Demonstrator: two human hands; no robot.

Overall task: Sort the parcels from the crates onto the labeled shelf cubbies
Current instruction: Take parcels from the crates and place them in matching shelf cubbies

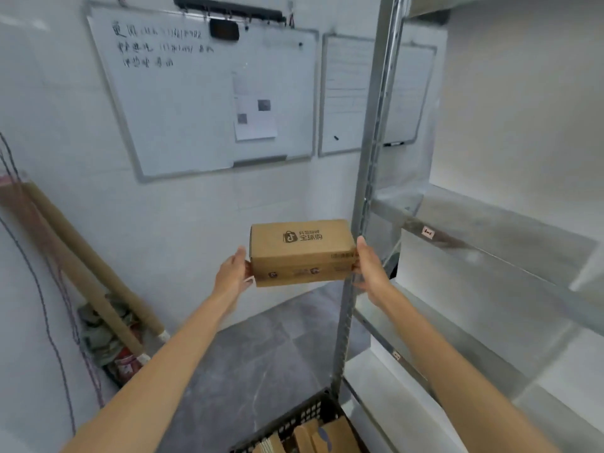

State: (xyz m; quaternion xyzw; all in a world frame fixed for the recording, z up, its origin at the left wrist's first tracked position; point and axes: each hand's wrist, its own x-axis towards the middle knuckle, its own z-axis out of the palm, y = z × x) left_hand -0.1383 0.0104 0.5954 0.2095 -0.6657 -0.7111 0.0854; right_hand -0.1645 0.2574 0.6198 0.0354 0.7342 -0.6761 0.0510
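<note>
A brown cardboard parcel (302, 251) with a printed logo on top is held in the air at chest height, between both hands. My left hand (233, 273) grips its left end and my right hand (369, 266) grips its right end. The parcel hangs just left of the metal shelf upright (369, 178). The shelf (496, 233) stands at the right with small labels (427, 232) on its board edges. A black plastic crate (295, 420) with more brown parcels sits on the floor below, partly cut off by the frame.
Two whiteboards (202, 93) hang on the wall ahead. Cardboard tubes (85, 256) lean against the left wall over a pile of bags and rags (108, 338). Thin cables (39, 289) hang down the left wall. Grey floor tiles (261, 348) lie between wall and shelf.
</note>
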